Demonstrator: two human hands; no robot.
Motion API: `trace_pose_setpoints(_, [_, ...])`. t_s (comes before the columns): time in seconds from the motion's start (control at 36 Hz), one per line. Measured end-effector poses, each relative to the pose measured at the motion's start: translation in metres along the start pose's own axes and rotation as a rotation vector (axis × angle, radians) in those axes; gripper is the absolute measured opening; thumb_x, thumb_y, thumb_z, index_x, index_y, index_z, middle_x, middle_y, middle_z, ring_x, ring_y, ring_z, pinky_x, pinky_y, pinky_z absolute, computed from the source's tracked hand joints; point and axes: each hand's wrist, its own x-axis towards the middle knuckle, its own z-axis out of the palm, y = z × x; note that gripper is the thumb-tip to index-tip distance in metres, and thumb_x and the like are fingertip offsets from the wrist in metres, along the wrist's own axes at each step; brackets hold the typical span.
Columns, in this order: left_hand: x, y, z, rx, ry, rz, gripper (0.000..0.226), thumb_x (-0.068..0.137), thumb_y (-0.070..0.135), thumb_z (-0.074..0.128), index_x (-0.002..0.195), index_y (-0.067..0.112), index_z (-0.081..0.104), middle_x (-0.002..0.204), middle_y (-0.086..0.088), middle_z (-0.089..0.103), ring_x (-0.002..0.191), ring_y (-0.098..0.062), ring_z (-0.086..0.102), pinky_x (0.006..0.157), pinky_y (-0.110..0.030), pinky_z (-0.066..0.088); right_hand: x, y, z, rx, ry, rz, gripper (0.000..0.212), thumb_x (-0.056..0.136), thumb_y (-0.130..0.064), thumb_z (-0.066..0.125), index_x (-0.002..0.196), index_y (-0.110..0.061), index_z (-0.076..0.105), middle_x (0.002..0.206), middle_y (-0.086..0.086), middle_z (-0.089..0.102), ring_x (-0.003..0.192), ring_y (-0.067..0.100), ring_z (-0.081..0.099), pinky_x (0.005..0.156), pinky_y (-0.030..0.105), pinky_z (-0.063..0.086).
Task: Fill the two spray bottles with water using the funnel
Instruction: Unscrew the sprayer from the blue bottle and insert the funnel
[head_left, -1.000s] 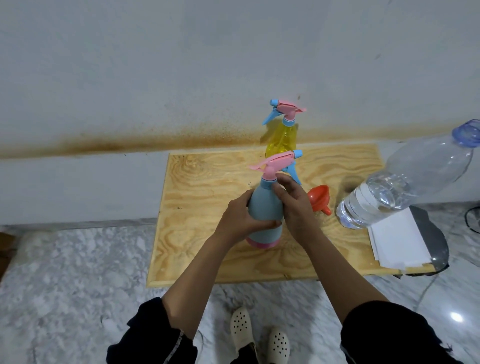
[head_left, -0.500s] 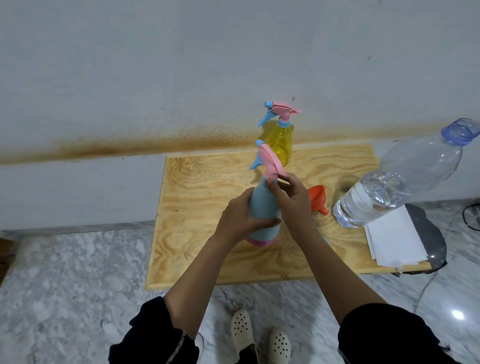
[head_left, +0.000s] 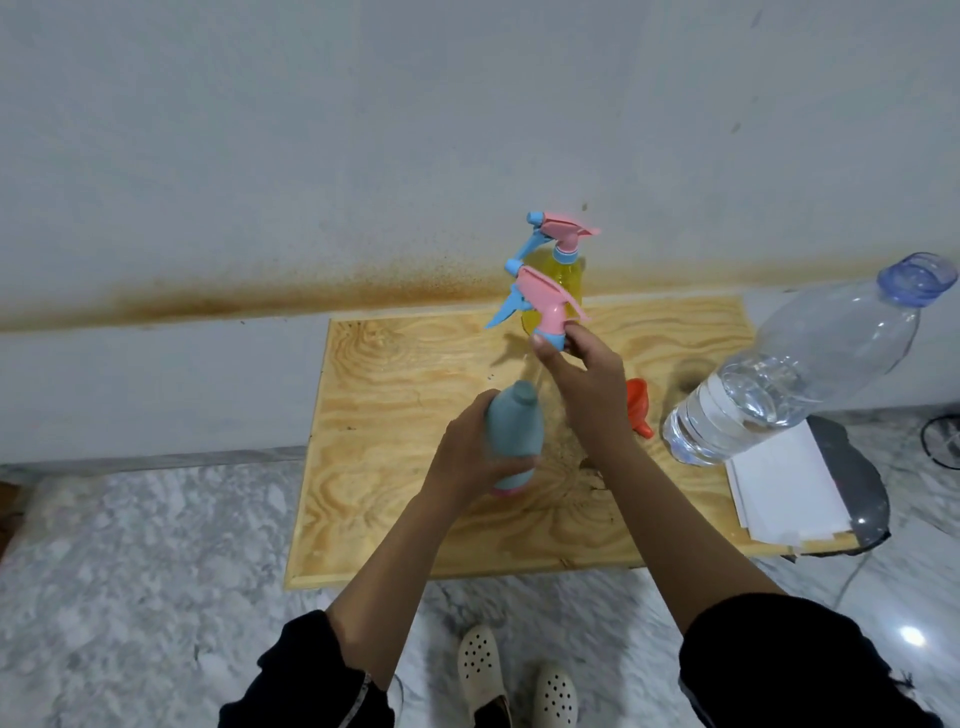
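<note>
The smooth, matte pale-blue plastic spray bottle with a pink base (head_left: 514, 431) is at the middle of the grainy plywood tabletop (head_left: 389, 415), its narrow neck uncapped. The left hand (head_left: 467, 457) curls round the bottle's body. The right hand (head_left: 582, 384), raised above it, pinches the collar of the pink-and-blue plastic trigger head (head_left: 540, 306). Behind stands a translucent yellow spray bottle (head_left: 571, 275). The orange plastic cone funnel (head_left: 638, 408) lies near a ribbed clear water bottle (head_left: 789, 379), which is part full.

- A stack of white paper (head_left: 784, 483) lies on the right end of the plywood surface (head_left: 395, 395).
- A rusty stain (head_left: 208, 304) streaks the wall above the marble floor (head_left: 130, 571).
</note>
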Motion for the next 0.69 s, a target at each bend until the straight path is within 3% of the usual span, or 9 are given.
trace_pose_setpoints(0.11, [-0.003,-0.015,0.000,0.015,0.041,0.006,0.073,0.063,0.031,0.086,0.124,0.025,0.048,0.114,0.010,0.056,0.099,-0.013,0.055,0.077,-0.032,0.049,0.014,-0.012,-0.007,0.117,0.026,0.024,0.012,0.088,-0.017,0.062,0.084,-0.006,0.063,0.070,0.001,0.048,0.067,0.006,0.040,0.063,0.017,0.036])
trace_pose_setpoints(0.28, [-0.010,-0.035,-0.002,0.025,0.099,0.014,0.076,0.062,0.029,0.087,0.125,0.023,0.047,0.117,0.008,0.055,0.102,-0.014,0.054,0.079,-0.031,0.049,0.033,-0.024,-0.012,0.199,0.072,-0.022,0.006,0.091,-0.014,0.058,0.092,-0.012,0.064,0.069,-0.003,0.041,0.063,0.005,0.034,0.060,0.015,0.031])
trace_pose_setpoints(0.42, [-0.012,-0.044,-0.004,0.000,0.140,0.026,0.075,0.062,0.029,0.088,0.121,0.032,0.042,0.116,0.011,0.053,0.101,-0.008,0.051,0.076,-0.013,0.041,0.042,-0.026,-0.012,0.192,0.138,0.028,0.011,0.092,-0.016,0.056,0.100,-0.013,0.064,0.073,-0.004,0.048,0.062,-0.004,0.042,0.060,0.010,0.037])
trace_pose_setpoints(0.58, [-0.014,-0.056,-0.003,-0.083,0.137,-0.030,0.081,0.063,0.029,0.087,0.130,0.026,0.043,0.125,0.011,0.052,0.106,0.001,0.049,0.080,-0.006,0.041,0.037,0.007,-0.004,0.102,0.104,0.184,0.019,0.090,-0.018,0.059,0.097,-0.002,0.066,0.064,-0.001,0.036,0.051,0.002,0.031,0.050,0.020,0.027])
trace_pose_setpoints(0.69, [-0.015,-0.065,-0.003,-0.111,0.142,-0.037,0.082,0.062,0.033,0.087,0.132,0.023,0.044,0.126,0.011,0.054,0.107,0.012,0.048,0.082,-0.006,0.041,0.021,0.050,0.006,-0.060,0.034,0.369,0.029,0.087,-0.026,0.062,0.092,0.003,0.063,0.066,0.005,0.044,0.057,0.009,0.035,0.056,0.028,0.028])
